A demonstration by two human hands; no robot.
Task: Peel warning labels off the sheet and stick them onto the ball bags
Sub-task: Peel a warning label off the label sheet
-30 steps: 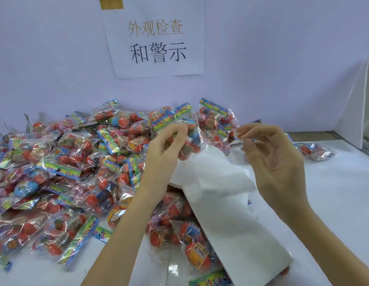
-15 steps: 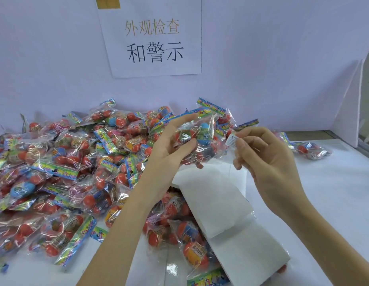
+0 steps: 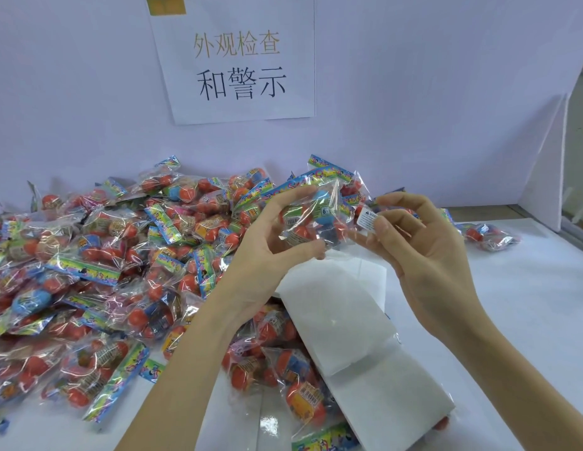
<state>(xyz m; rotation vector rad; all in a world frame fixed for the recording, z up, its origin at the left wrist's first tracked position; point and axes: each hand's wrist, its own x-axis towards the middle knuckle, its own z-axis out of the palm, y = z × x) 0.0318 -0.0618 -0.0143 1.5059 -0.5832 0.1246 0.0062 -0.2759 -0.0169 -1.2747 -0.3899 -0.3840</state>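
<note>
Above the table's middle: label meets bag.
Left hand [image 3: 267, 236] gripping ball bag [image 3: 316, 213]; warning label [image 3: 366, 219] pinched in right hand [image 3: 423, 252] fingers, just beside bag's right edge.

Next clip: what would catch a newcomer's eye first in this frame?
First, the heap of ball bags filling the table's left half, full of red-orange balls. Next, centre frame, the left hand holds one ball bag up while the right hand brings a small white warning label on its fingertip beside it. Behind, a paper sign with Chinese characters hangs on the wall.
</note>
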